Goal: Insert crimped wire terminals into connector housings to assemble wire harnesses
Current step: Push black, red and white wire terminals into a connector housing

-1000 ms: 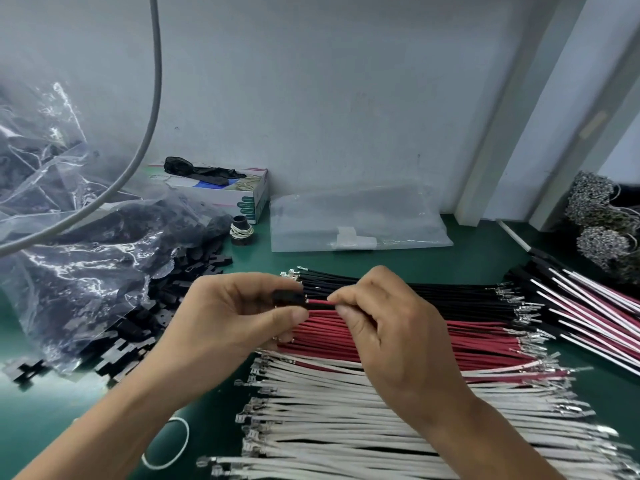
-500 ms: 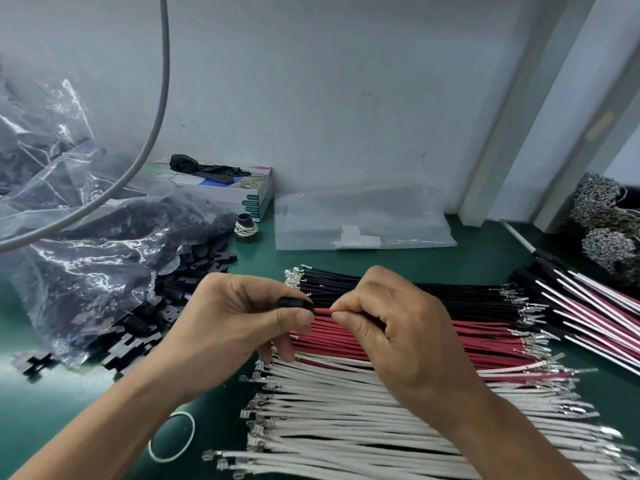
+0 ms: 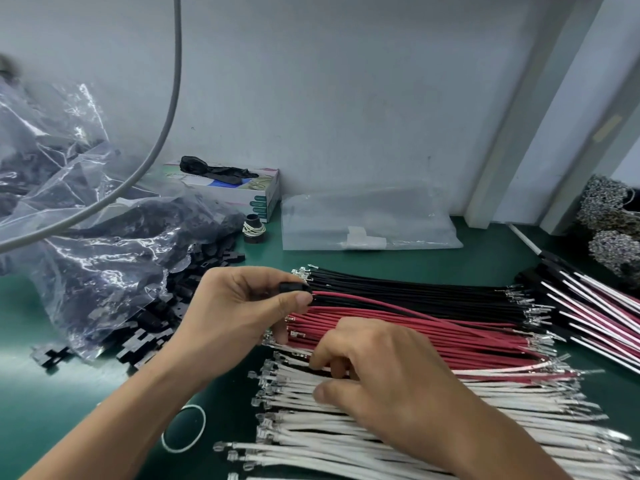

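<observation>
My left hand (image 3: 239,313) pinches a small black connector housing (image 3: 294,288) between thumb and forefinger. A red wire (image 3: 381,304) and a black wire run out of the housing to the right, over the piles. My right hand (image 3: 391,382) is lower, with its curled fingertips and thumb pinching a wire at the top of the white wire pile (image 3: 346,441). On the green mat the crimped wires lie in rows: black wires (image 3: 415,289) at the back, red wires (image 3: 467,341) in the middle and white ones in front.
A clear bag of black housings (image 3: 104,265) lies at the left, with loose housings (image 3: 145,341) spilled beside it. Finished harnesses (image 3: 595,317) lie at the right. A tissue box (image 3: 256,192) and a flat clear bag (image 3: 367,220) stand by the wall. A rubber band (image 3: 183,427) lies near my left forearm.
My right hand let go of the red wire at the housing and dropped down to the white wire pile. My left hand keeps holding the housing.
</observation>
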A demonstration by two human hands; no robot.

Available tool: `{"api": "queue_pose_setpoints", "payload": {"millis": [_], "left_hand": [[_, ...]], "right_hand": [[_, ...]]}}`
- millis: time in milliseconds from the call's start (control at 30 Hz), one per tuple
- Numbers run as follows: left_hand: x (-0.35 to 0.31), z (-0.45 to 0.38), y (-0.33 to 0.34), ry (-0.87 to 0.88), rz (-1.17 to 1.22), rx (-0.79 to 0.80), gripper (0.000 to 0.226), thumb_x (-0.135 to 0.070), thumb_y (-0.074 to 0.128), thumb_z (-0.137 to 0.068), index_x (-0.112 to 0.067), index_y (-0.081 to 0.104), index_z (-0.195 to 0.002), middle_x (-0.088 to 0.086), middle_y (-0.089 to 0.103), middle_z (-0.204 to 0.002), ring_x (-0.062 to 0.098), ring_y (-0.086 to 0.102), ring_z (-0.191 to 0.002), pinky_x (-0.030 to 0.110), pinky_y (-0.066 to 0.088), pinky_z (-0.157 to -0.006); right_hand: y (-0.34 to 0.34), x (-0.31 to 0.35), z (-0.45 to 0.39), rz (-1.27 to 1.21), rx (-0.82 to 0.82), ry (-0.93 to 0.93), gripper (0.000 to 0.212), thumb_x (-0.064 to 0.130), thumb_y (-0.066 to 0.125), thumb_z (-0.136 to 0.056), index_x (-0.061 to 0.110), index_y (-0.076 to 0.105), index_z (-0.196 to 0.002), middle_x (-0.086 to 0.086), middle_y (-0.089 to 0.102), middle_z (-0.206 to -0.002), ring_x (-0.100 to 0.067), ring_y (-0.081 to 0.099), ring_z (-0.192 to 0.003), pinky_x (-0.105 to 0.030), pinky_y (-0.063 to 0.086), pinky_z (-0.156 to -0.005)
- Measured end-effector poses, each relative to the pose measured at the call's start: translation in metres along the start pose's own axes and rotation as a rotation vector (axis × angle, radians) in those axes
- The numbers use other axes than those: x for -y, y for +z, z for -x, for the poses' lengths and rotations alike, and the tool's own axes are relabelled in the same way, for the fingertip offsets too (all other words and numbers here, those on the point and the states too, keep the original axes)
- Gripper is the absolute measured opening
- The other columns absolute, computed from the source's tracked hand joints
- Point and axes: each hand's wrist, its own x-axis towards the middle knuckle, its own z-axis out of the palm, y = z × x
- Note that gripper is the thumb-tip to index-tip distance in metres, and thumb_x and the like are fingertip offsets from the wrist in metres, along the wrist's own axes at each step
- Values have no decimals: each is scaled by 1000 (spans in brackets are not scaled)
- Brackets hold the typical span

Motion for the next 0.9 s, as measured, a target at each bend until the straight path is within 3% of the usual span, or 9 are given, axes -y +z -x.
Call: {"api": "queue_pose_setpoints", "payload": {"millis": [133, 367, 633, 900], "left_hand": [[0, -1, 1, -6, 2, -5, 13, -23, 86, -72, -19, 83, -85, 9, 74, -66, 17, 62, -46, 17, 45, -42], [1, -1, 0, -8, -15, -8, 13, -23, 85, -73, -19, 82, -85, 9, 74, -65, 18, 63, -46, 17, 45, -43], [1, -1, -2, -21, -19, 11, 17, -32, 85, -73, -23, 83, -87, 12, 72, -65, 16, 61, -49, 19, 45, -43], [-1, -1, -3, -43, -9, 15, 17, -30, 86, -72, -23, 82, -88, 11, 75, -70, 20, 65, -50, 20, 46, -43]], "right_hand": [[0, 2, 0, -52, 13, 19, 21, 48, 68, -81, 39, 64, -100, 22, 57, -83, 4, 52, -82, -13, 33, -66], [-3, 5, 2, 0, -11, -1, 10, 38, 59, -89, 35, 69, -93, 20, 61, -92, 1, 55, -91, -22, 43, -76], [-8, 0, 2, 67, -77, -20, 13, 43, 43, -94, 36, 54, -93, 20, 61, -90, -3, 55, -85, -27, 45, -75], [-14, -8, -1, -154, -11, -2, 6, 35, 73, -87, 35, 72, -93, 26, 66, -90, 4, 62, -89, -20, 49, -79]]}}
